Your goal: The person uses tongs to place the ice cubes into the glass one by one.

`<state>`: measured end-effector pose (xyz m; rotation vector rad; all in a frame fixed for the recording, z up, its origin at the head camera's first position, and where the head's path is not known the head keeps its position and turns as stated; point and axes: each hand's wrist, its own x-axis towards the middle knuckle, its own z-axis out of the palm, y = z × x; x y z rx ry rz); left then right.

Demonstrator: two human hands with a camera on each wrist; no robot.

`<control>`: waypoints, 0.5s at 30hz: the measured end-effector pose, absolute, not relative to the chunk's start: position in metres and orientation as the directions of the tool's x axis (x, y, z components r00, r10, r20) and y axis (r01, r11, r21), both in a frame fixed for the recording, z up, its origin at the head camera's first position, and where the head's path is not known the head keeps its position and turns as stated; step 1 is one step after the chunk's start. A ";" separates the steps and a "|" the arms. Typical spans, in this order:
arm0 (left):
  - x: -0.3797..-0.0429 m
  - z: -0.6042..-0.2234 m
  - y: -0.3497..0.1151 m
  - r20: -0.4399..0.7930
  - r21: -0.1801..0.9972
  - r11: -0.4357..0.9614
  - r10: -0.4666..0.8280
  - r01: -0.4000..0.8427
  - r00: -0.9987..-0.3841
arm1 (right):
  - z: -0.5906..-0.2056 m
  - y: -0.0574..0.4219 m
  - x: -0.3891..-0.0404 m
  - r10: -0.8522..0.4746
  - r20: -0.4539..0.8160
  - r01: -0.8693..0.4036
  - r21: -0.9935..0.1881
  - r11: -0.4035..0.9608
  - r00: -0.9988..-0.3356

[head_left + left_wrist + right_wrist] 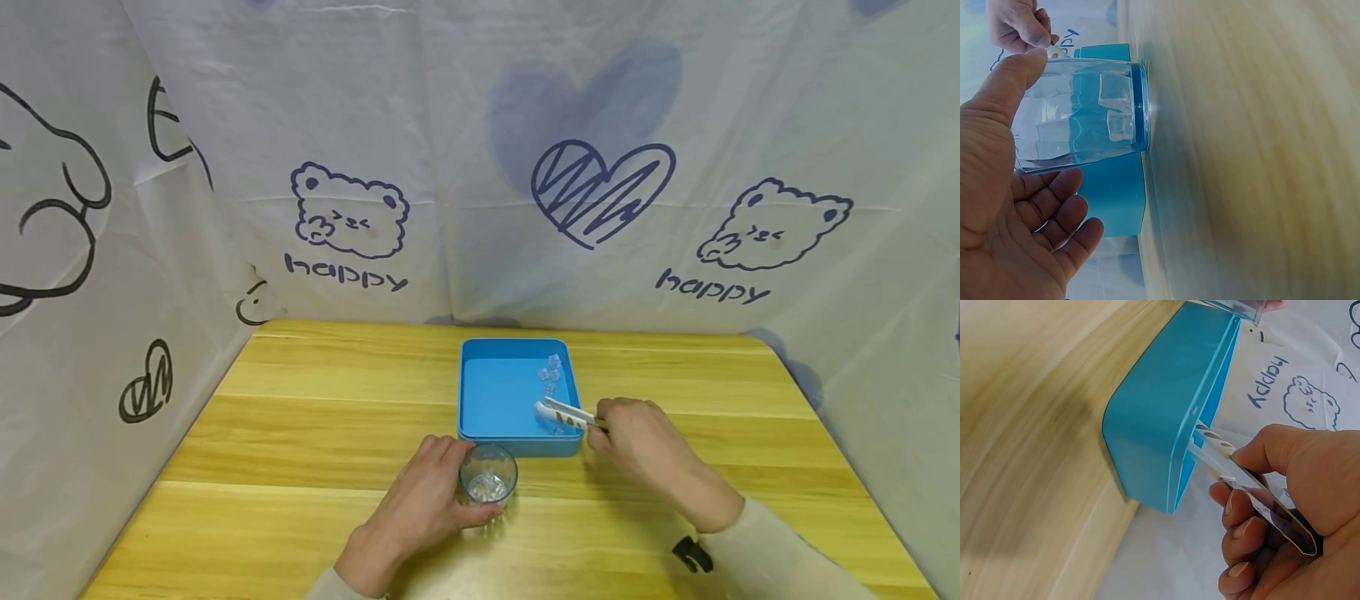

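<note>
My left hand (420, 500) holds a clear drinking glass (489, 462), thumb on one side and fingers on the other. The glass stands upright on the table, just in front of a blue box (517, 447). Through its wall, the left wrist view shows clear cubes (1115, 92) at the bottom. My right hand (652, 450) pinches small white-tipped tongs (566, 412) between thumb and fingers. Their tips reach over the box's right side and down into it. Several clear cubes (553, 364) lie in the box along that side. Whether the tips grasp a cube cannot be made out.
The wooden table (337, 400) extends to both sides of the box. White cloth (465, 167) printed with bears and hearts hangs behind the table and at its sides. A black strap end (692, 554) sticks out near my right sleeve.
</note>
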<state>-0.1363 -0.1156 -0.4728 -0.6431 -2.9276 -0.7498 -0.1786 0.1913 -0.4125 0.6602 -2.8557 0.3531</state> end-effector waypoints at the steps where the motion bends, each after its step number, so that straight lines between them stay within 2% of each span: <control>1: -0.136 -0.473 -0.115 0.149 0.449 0.796 0.381 0.406 -0.912 | -0.412 0.192 -0.178 -0.407 0.237 -0.452 -0.186 0.872 -0.882; 15: -0.136 -0.473 -0.115 0.158 0.449 0.793 0.383 0.411 -0.910 | -0.407 0.191 -0.176 -0.412 0.272 -0.467 -0.184 0.865 -0.870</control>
